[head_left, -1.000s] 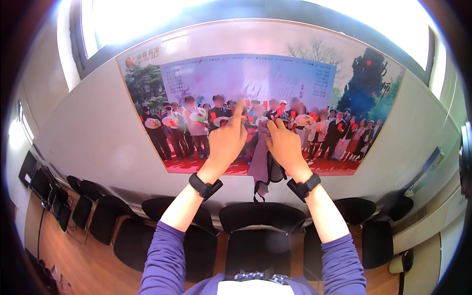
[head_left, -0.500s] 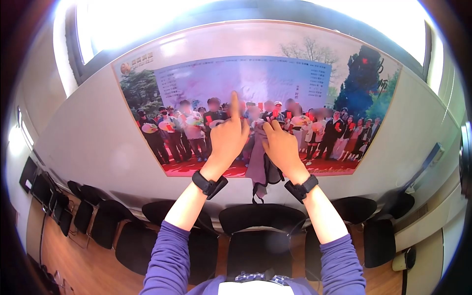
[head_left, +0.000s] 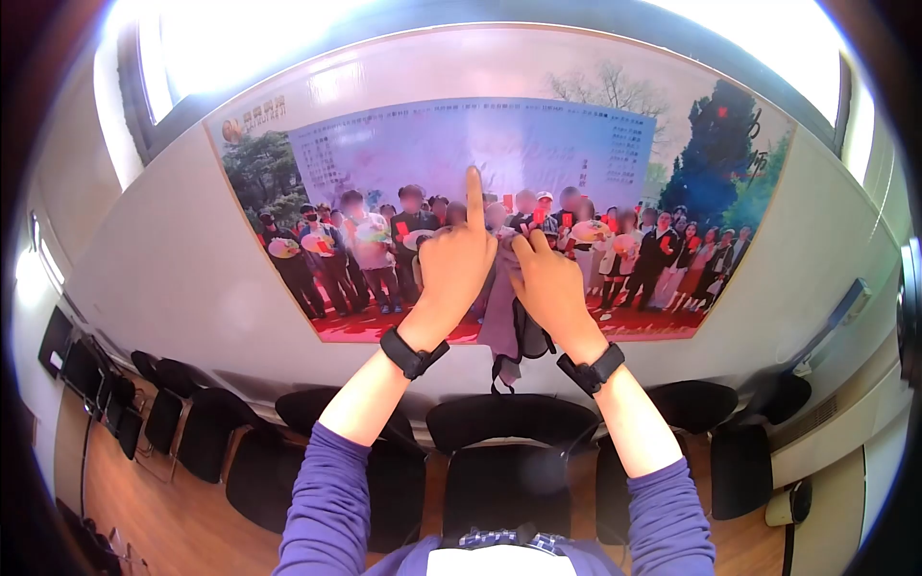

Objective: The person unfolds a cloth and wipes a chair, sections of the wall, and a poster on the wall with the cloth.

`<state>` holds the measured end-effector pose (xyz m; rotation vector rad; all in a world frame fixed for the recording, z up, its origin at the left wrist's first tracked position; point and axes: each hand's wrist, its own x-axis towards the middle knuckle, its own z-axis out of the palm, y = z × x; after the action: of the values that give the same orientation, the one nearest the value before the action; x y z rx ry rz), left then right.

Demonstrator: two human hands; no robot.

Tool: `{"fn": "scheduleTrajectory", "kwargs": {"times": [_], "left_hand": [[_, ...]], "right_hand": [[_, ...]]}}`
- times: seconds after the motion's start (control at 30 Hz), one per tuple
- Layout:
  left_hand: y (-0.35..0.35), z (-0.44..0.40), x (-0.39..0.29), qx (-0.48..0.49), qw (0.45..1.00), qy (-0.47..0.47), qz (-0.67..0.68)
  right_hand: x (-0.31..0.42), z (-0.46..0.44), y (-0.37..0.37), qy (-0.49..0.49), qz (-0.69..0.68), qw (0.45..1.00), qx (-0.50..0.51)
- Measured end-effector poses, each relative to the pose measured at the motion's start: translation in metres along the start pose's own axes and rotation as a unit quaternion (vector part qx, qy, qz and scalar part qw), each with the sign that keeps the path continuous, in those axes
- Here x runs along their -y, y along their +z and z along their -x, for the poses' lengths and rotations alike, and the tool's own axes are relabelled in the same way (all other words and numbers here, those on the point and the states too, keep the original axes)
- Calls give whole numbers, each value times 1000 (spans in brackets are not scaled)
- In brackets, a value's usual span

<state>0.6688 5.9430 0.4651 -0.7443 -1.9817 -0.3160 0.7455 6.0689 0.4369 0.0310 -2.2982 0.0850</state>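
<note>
My left hand (head_left: 455,264) is raised in front of a large group-photo poster (head_left: 384,134). Its index finger points straight up, while the other fingers look curled and are partly hidden. Just right of it, my right hand (head_left: 552,283) has its fingertips closed on the top of a limp purple-grey cloth item (head_left: 499,317). Black parts and a thin black loop hang at the cloth's lower end; its exact kind cannot be made out. The cloth hangs between the two hands, close beside the left one. A black band (head_left: 415,353) circles my left wrist, another black band (head_left: 592,369) my right.
The poster is on a white board or wall (head_left: 192,298) below bright windows (head_left: 288,38). Black chairs (head_left: 509,422) line the wall beneath it, with more chairs (head_left: 202,432) at the left. The floor (head_left: 182,518) is wood-coloured.
My left hand has shifted slightly right and up, closer to the cloth. My right hand and the hanging cloth stay almost in place. The view of the poster has shifted a little.
</note>
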Motion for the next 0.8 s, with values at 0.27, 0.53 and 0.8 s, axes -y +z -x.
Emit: {"fn": "scheduleTrajectory", "kwargs": {"times": [0.27, 0.53, 0.8], "left_hand": [[-2, -4, -1, -19, 1000, 10, -8], [-10, -2, 4, -32, 998, 52, 9], [2, 7, 7, -10, 999, 38, 15]], "right_hand": [[0, -2, 2, -18, -10, 999, -44], [-2, -4, -13, 10, -104, 993, -63], [14, -46, -29, -57, -15, 980, -191]]}}
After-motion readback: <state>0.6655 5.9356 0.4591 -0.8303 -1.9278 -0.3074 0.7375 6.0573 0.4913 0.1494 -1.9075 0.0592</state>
